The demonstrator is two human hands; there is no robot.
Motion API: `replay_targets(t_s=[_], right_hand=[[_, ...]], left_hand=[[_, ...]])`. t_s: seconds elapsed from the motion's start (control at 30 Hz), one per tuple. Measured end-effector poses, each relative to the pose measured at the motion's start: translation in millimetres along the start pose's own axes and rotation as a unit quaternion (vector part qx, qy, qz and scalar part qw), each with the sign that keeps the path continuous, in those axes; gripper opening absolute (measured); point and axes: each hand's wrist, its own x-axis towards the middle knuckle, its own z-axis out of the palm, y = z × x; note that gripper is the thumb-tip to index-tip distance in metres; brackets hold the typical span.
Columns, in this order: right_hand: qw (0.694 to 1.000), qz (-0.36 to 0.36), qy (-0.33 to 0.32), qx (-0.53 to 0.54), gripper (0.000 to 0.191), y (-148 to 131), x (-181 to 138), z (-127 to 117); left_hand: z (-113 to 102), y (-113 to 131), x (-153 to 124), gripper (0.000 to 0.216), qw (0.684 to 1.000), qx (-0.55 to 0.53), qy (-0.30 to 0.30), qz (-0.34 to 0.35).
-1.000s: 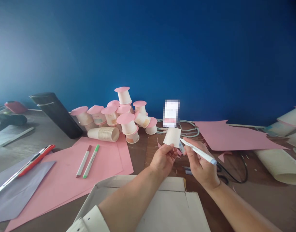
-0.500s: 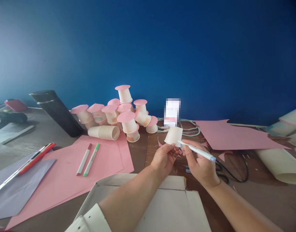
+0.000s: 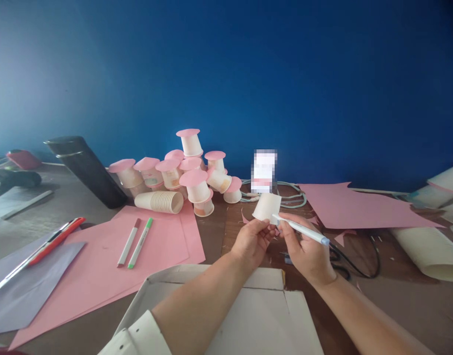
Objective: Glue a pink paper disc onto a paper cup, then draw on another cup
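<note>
My left hand (image 3: 253,242) pinches a small white paper cup (image 3: 266,206) by its lower edge and holds it up above the table. My right hand (image 3: 308,251) grips a white marker with a blue end (image 3: 300,230); its tip rests against the cup's right side. Both hands hover over the brown table, just beyond an open cardboard box (image 3: 248,315).
A pile of paper cups with pink round lids (image 3: 191,172) and a lying stack of cups (image 3: 159,202) sit at the back. Pink paper sheets (image 3: 111,266) (image 3: 352,207), two markers (image 3: 135,242), a red utility knife (image 3: 45,246), a black cylinder (image 3: 87,170), cables and scissors (image 3: 340,256) surround the hands.
The marker tip has moved in from beside the cup to touch it. The cup and both hands have risen slightly.
</note>
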Motion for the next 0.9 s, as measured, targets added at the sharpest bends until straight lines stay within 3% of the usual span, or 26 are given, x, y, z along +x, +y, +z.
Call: replay_targets(t_s=[0.9], right_hand=[[1.0, 0.007, -0.007, -0.001, 0.021, -1.5, 1.4, -1.0]], left_hand=[[1.4, -0.5, 0.6, 0.007, 1.0, 0.012, 0.011, 0.009]])
